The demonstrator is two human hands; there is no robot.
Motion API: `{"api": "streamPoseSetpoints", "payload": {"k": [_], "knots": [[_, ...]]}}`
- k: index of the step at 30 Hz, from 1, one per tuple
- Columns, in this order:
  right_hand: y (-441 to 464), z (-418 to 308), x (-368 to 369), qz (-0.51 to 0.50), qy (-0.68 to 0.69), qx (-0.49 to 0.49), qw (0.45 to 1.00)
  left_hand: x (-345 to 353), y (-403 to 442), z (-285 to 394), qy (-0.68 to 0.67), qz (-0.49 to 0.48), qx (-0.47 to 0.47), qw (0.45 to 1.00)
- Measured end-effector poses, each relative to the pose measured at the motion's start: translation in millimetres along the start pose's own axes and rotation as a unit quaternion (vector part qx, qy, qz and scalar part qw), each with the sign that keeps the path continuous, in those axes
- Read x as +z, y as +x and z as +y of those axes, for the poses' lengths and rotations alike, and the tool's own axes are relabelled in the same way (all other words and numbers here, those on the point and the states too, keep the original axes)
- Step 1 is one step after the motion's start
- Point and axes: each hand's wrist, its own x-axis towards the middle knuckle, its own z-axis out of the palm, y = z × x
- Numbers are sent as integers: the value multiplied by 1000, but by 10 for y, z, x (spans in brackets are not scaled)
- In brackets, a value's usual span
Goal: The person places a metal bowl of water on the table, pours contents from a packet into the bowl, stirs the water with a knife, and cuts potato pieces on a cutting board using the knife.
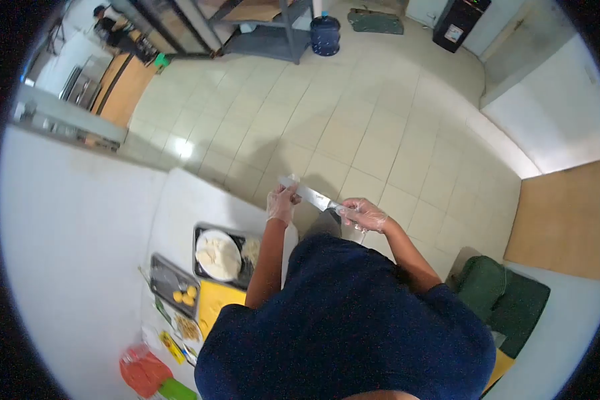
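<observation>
A knife (315, 198) with a wide silver blade is held level in front of my body, above the tiled floor. My right hand (362, 215), in a clear plastic glove, is closed round its handle. At the blade's tip end, my left hand (284, 202), gloved the same way, has its fingers closed on the blade. On the white table (180, 200) to the left, a white plate (218, 255) with pale pieces rests on a black tray (245, 271). A yellow cutting board (213, 301) lies beside it.
Another dark tray (167, 283) holds several yellow pieces. Nearer me are a plate of chopped food (187, 327) and a red bag (143, 373). A water bottle (325, 35) and a metal rack (263, 40) stand far ahead. Another person (117, 32) is at the far left.
</observation>
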Motion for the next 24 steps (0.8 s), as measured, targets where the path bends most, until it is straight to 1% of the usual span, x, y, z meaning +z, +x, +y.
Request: {"api": "streamPoseSetpoints", "payload": {"k": [3, 5, 6, 7, 9, 11, 12, 13, 15, 17, 18, 20, 21, 23, 24], "knots": [[143, -241, -304, 20, 2, 3, 1000, 171, 330, 307, 58, -18, -11, 998], [166, -477, -535, 41, -19, -10, 999, 406, 555, 544, 99, -36, -19, 994], [192, -536, -653, 50, -29, -12, 998, 486, 729, 563, 99, -48, -19, 994], [237, -564, -774, 54, -16, -31, 998, 554, 901, 579, 98, -58, -20, 993], [235, -631, -977, 75, 17, -10, 997, 716, 1111, 619, 103, -89, -24, 990], [238, -717, -1220, 89, 36, 3, 995, 982, 1271, 812, 118, -133, -21, 984], [255, -726, -1326, 95, 47, 2, 994, 1091, 1372, 863, 153, -150, -4, 977], [263, -684, -1243, 105, 52, 9, 993, 1020, 1390, 820, 178, -171, 9, 969], [239, -671, -1395, 115, 63, 16, 991, 1218, 1450, 838, 210, -191, 15, 959], [241, -689, -1482, 119, 70, 11, 990, 1371, 1457, 948, 224, -194, 5, 955], [259, -691, -1546, 120, 73, 8, 990, 1429, 1545, 968, 222, -216, -5, 951], [313, -661, -1848, 132, 102, 5, 986, 1683, 1821, 963, 224, -252, -35, 941], [323, -670, -1981, 142, 113, 4, 983, 1749, 2014, 917, 230, -278, -13, 933], [390, -632, -2183, 191, 172, -31, 966, 1792, 2386, 791, 232, -322, 24, 918], [418, -651, -2304, 214, 198, -48, 955, 1934, 2485, 847, 216, -321, 8, 922]]}}
